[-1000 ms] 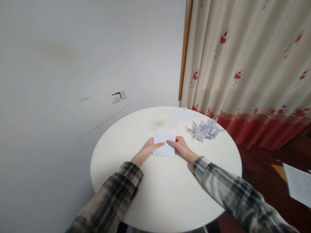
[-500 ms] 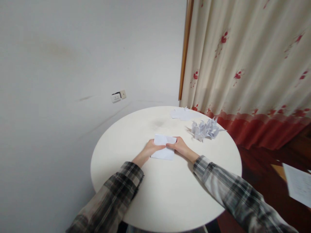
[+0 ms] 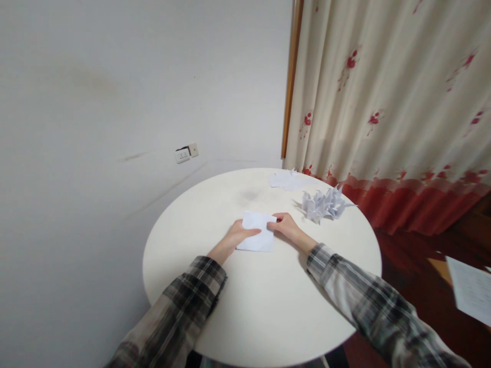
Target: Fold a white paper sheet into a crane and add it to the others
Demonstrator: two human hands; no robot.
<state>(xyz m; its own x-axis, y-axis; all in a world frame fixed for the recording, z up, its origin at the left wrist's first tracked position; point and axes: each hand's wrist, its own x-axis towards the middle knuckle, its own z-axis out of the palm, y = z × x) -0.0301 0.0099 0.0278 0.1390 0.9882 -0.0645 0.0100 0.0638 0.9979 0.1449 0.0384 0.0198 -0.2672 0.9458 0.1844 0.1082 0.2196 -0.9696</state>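
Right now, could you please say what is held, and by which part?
A white squarish paper: left hand at its left edge, right hand near its upper right corner.

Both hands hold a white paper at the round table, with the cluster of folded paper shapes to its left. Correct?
Not quite: the head view shows the folded paper shapes to the right of the white paper. The rest stands: left hand and right hand hold it at the round table.

Black, grey and white plaid covers the left sleeve [image 3: 176,304], lower left, and the right sleeve [image 3: 368,291], lower right (thin pale lines cross the checks); left hand [image 3: 235,235] and right hand [image 3: 287,226] are bare.
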